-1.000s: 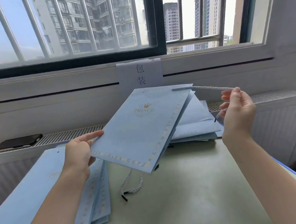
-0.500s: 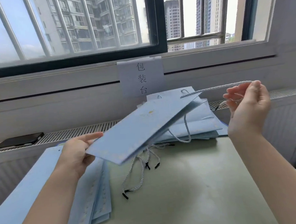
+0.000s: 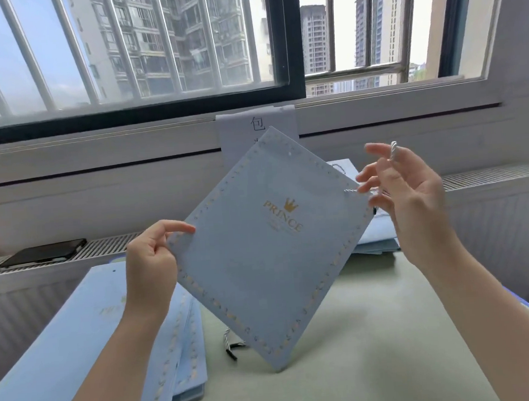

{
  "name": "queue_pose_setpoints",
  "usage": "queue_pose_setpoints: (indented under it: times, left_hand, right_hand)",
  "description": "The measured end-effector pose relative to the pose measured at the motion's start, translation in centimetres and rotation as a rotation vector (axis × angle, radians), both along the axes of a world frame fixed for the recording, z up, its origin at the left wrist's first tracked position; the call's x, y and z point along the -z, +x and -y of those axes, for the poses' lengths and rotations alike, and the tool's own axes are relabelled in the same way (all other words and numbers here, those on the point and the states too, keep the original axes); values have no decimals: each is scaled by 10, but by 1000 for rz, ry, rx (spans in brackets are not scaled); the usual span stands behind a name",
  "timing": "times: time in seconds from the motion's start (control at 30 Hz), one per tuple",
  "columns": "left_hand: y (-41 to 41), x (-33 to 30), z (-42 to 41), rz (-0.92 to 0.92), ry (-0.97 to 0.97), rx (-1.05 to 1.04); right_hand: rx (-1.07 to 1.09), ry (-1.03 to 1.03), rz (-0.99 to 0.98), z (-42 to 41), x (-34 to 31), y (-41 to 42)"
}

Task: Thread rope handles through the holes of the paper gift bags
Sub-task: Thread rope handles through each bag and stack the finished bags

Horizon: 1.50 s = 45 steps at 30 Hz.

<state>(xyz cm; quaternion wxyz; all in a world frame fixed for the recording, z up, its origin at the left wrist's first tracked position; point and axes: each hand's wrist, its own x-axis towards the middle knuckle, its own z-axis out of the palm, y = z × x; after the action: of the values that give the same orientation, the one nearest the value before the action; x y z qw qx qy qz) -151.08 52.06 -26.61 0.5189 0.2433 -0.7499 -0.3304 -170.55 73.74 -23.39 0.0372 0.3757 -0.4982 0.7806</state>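
Window desk (image 3: 376,333): L hand (image 3: 150,261) pinches bag (image 3: 270,250); R hand (image 3: 413,202) fingers spread, rope (image 3: 393,150) looped.

Your left hand (image 3: 150,261) is raised at centre-left, back toward you, forearm running up from the lower left. Thumb and curled fingers (image 3: 177,228) pinch the left corner of the gift bag (image 3: 269,247), index stretched along its edge. Your right hand (image 3: 413,202) is up at the right, palm facing left, fingers loosely spread (not clenched). The rope handle (image 3: 393,151) runs across that hand and sticks up past the index; exact grip unclear. Right forearm comes in from the lower right.
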Motion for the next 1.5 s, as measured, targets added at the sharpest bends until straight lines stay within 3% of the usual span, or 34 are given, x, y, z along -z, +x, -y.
queue_pose_setpoints:
  times: [0.1, 0.17, 0.3, 0.37, 0.47, 0.57, 0.63, 0.73, 0.83, 0.93, 1.1, 1.23, 1.3, 1.4, 1.5]
  left_hand:
    - [2, 0, 8, 130, -38, -97]
    - [2, 2, 15, 250, -20, -168]
    - [-2, 8, 18, 456, 20, -222]
    - [-3, 10, 14, 554, -14, -280]
    - [-1, 4, 9, 720, -48, -249]
    - [2, -5, 11, 996, -1, -170]
    - [3, -6, 10, 1074, -9, -118]
    - [-4, -1, 1, 958, -124, -13]
    - [-20, 8, -21, 804, -200, 164]
    - [-33, 21, -38, 800, -205, 306]
    - [-33, 25, -40, 720, -196, 287]
    - [-27, 17, -43, 931, -116, 407]
    - [-30, 21, -47, 1004, -173, 404]
    - [-40, 31, -52, 853, -324, 337]
    - [-47, 43, -58, 753, -522, 342]
  right_hand:
    - [5, -103, 36, -10, -11, 2]
    - [178, -75, -17, -13, -12, -1]
    - [684, 159, -481, -11, 3, -12]
    - [799, 183, -639, -7, 8, -14]
    - [806, 151, -733, -5, 10, -15]
    - [728, 118, -677, -4, 12, -18]
    - [718, 130, -597, 2, 13, -18]
    - [608, 354, -471, 14, 19, -11]
    - [253, 765, -272, 21, 26, -2]
    - [222, 1023, -377, 29, 38, -2]
    - [297, 1040, -398, 28, 46, -7]
    - [164, 1055, -279, 26, 42, -7]
    - [40, 1124, -194, 27, 42, 0]
    - [-121, 1141, -112, 29, 40, 10]
    - [-185, 1024, -56, 30, 35, 18]
